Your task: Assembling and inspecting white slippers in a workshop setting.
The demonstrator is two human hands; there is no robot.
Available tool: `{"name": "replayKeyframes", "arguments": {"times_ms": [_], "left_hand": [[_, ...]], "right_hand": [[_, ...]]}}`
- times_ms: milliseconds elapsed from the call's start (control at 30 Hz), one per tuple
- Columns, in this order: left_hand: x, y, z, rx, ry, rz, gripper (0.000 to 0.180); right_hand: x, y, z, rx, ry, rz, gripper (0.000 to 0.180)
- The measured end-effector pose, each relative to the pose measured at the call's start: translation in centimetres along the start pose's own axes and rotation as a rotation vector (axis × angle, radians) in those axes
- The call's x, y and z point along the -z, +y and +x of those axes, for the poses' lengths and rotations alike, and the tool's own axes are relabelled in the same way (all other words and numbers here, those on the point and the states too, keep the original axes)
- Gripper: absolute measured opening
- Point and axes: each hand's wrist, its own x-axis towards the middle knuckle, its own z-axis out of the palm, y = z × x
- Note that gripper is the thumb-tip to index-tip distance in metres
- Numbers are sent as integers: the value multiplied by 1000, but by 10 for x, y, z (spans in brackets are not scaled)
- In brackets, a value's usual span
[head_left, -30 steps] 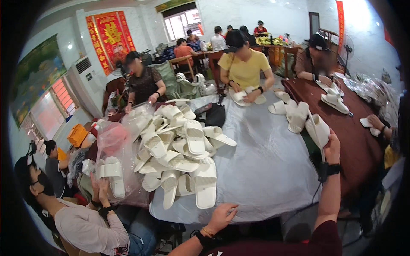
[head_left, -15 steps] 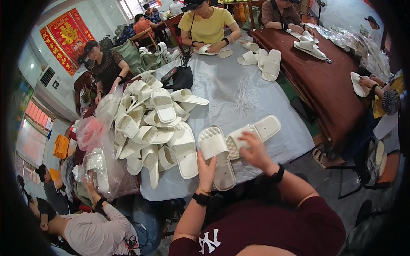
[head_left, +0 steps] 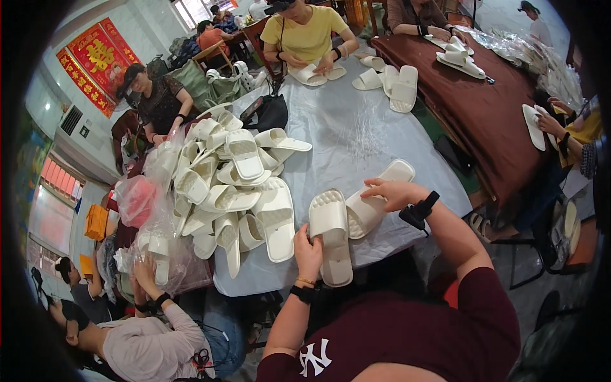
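Observation:
My left hand (head_left: 308, 253) is closed on the side edge of a cream slide slipper (head_left: 330, 219), its thumb beside the strap. That slipper stands at the near table edge, with its quilted toe end away from me and its sole toward me. A second cream slipper (head_left: 366, 215) lies at a slant to its right, its plain end pointing to the far right. Across this one, just behind the strap, my right hand (head_left: 393, 194) bends over the sole and grips it; the thumb is partly hidden. Left of both hands rises a heap of matching slippers (head_left: 242, 153).
Grey-white sheeting covers the table (head_left: 318, 140); loose clear threads (head_left: 359, 134) lie on it. A black bag (head_left: 270, 114) sits behind the heap. Clear plastic bags (head_left: 175, 261) hang at the left. Several people work around, with more slippers (head_left: 403, 89) at the far right.
My right hand has come down onto the right slipper, which has turned and shifted right. The left slipper has moved slightly right with my left hand. A person opposite has moved their hands apart.

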Motion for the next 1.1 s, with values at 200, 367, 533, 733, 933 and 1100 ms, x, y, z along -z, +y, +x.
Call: {"name": "replayKeyframes", "arguments": {"times_ms": [200,367,533,733,933,1100], "left_hand": [[-2,5,1,-126,-5,89,35],[-5,11,2,-90,-7,149,32],[-5,11,2,-123,-12,188,37],[1,34,0,-135,-79,252,41],[22,63,20,-194,-87,375,36],[35,83,27,-214,-157,405,38]], "right_hand": [[3,14,-11,-16,-51,122,65],[-20,6,-2,49,280,-281,33],[-38,17,-15,-43,411,-499,9],[-48,-7,-25,-377,477,-519,6],[-47,-23,-26,-459,399,-580,14],[-37,-13,-20,-501,453,-416,13]]}}
